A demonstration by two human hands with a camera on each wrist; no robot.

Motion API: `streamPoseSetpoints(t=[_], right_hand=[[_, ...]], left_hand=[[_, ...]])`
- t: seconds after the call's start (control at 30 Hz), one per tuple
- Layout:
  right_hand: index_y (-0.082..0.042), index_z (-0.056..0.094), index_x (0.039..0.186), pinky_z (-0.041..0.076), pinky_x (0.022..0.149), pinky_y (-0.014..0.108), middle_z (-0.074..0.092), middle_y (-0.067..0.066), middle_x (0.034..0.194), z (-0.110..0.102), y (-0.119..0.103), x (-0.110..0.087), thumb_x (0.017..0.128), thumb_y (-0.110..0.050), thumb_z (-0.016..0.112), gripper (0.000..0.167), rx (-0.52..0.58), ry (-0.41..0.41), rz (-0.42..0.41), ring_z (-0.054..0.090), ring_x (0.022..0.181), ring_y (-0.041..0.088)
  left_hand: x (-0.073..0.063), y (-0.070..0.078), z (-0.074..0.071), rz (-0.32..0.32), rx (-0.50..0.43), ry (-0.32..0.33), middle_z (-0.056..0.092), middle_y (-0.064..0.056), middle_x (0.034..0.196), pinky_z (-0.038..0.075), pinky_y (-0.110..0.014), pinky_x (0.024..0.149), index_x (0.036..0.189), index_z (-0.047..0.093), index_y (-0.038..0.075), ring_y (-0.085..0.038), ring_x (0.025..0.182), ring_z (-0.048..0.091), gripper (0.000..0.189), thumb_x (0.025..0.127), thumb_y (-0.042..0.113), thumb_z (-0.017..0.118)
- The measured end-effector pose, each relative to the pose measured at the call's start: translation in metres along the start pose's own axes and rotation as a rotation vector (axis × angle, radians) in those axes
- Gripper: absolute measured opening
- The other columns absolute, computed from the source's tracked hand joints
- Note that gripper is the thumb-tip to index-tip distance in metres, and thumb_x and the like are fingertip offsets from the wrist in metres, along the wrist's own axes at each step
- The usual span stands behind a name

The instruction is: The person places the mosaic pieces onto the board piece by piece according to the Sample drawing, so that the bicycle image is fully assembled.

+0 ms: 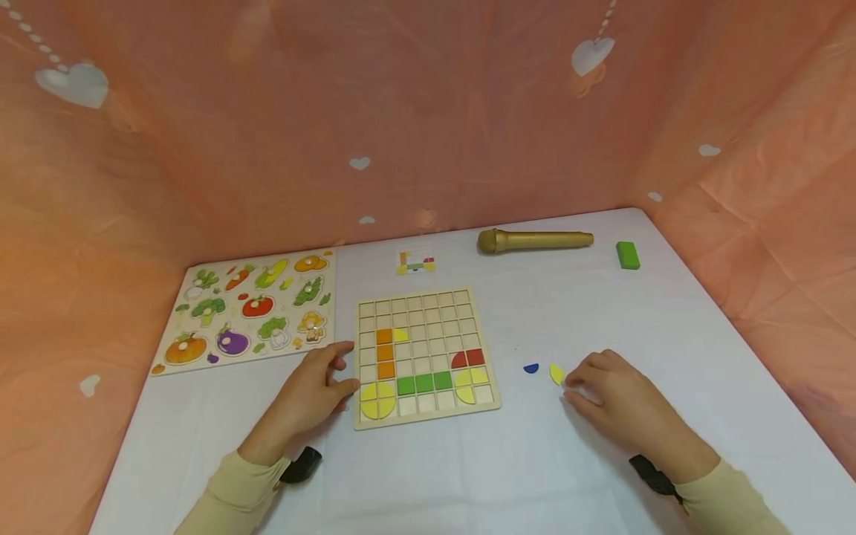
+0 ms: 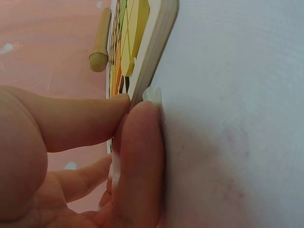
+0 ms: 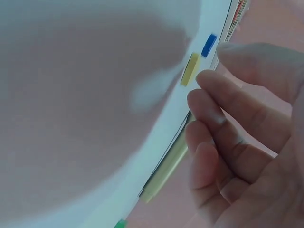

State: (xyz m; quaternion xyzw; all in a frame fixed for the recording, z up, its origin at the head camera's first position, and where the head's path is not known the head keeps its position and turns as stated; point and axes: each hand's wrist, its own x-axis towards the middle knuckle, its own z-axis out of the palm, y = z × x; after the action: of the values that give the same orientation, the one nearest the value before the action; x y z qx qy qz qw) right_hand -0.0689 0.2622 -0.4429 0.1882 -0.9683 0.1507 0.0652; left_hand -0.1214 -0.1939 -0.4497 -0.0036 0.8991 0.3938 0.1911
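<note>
Both forearms come in from the near edge of the white table, sleeves pale yellow, a dark band at each wrist. The left hand lies palm down, fingers loosely extended, with the thumb and fingertips pressed against the near left corner of the grid board; it holds nothing. The right hand rests on the table with its fingers gently bent and ungripped, the tips just beside the yellow quarter-circle piece. Whether they touch it I cannot tell. Just past that piece, toward the board, lies the blue piece. Beyond the left fingers sits the vegetable puzzle. Farther back are a small pattern card, a gold microphone and a green block.
</note>
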Motion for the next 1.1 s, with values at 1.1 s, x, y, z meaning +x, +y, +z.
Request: streamPoseSetpoints(t=[1.1], right_hand=[[-0.005, 0.080, 0.106, 0.060, 0.092, 0.049, 0.074, 0.008, 0.106, 0.007, 0.010, 0.043, 0.089, -0.018, 0.088, 0.023, 0.026, -0.103, 0.099, 0.064, 0.104, 0.028]], left_hand=[[-0.001, -0.001, 0.001, 0.008, -0.043, 0.018, 0.053, -0.014, 0.122, 0.059, -0.026, 0.065, 0.159, 0.049, 0.008, -0.019, 0.075, 0.061, 0.065, 0.100, 0.010, 0.076]])
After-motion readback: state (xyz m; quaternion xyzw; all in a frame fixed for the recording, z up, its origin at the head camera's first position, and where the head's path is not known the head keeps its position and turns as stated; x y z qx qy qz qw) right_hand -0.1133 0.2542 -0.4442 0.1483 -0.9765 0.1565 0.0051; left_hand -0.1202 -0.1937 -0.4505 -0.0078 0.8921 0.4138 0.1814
